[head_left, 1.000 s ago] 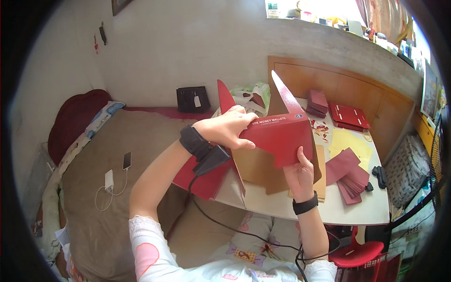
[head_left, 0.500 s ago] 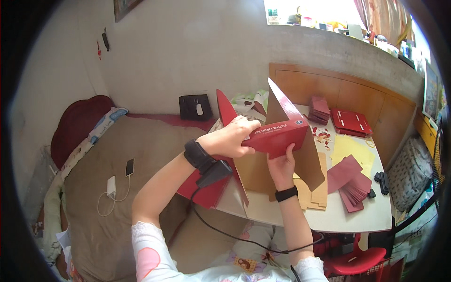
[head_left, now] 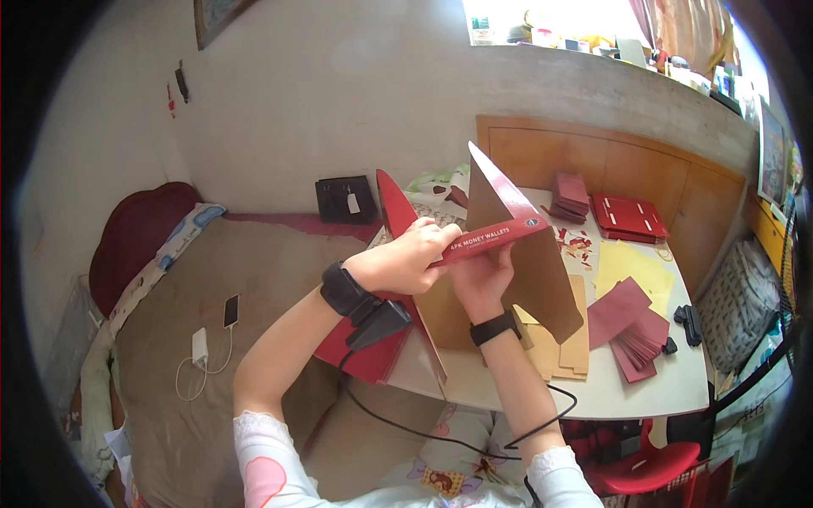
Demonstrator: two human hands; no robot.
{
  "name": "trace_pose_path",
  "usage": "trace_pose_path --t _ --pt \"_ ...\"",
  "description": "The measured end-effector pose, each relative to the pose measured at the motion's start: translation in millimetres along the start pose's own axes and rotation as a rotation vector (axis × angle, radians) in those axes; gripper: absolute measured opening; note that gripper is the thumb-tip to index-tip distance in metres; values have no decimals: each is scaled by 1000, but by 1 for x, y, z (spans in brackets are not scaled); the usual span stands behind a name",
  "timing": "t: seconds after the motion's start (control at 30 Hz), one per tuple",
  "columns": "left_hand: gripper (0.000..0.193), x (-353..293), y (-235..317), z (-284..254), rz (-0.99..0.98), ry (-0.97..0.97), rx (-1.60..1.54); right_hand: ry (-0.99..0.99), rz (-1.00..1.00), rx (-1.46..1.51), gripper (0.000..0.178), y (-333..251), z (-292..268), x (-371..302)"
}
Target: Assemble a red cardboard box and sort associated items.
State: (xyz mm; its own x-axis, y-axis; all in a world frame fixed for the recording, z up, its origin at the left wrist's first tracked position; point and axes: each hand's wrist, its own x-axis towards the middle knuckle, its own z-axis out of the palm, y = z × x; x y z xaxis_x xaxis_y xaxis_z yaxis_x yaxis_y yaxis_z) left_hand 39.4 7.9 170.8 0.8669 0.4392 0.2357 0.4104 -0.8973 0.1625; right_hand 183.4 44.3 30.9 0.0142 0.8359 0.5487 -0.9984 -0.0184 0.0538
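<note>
A partly folded cardboard box (head_left: pixel 542 284), glossy red outside and plain brown inside, stands raised over the near part of the table with its pointed flaps spread upward. My left hand (head_left: pixel 411 256) grips the left end of its narrow red panel, fingers curled over the edge. From underneath, my right hand (head_left: pixel 481 279) presses into the same panel, thumb up against it; the panel hides most of its fingers. Below my left wrist lies a flat red cardboard sheet (head_left: pixel 360 347) at the table edge. Dark bands circle both wrists, and a black cable hangs from the left one.
On the white table (head_left: pixel 669 381) lie tan card pieces (head_left: pixel 572 339), fanned dark-red paper wallets (head_left: pixel 639 339), yellow sheets (head_left: pixel 631 271), a wallet stack (head_left: pixel 570 199) and red folded cartons (head_left: pixel 628 218). A bed (head_left: pixel 212 339) with a phone (head_left: pixel 231 311) is left; a red stool (head_left: pixel 648 466) stands lower right.
My right hand has shifted left and up beneath the red panel, which has tilted so its front looks narrower. My left hand keeps its grip and has moved slightly left.
</note>
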Motion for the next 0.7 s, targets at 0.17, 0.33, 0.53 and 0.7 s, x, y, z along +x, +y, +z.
trace_pose_path --t 0.17,0.33,0.53,0.7 --pt "41 -1 -5 3 45 11 67 108 -22 -1 46 3 11 -9" --pt "37 2 2 -3 -76 -17 118 256 -65 -205 39 4 30 -33" --pt "45 26 14 -18 -259 -178 163 324 2 -444 32 -11 20 -56" --pt "46 32 5 -4 -140 -132 114 401 314 -859 29 -45 30 -72"
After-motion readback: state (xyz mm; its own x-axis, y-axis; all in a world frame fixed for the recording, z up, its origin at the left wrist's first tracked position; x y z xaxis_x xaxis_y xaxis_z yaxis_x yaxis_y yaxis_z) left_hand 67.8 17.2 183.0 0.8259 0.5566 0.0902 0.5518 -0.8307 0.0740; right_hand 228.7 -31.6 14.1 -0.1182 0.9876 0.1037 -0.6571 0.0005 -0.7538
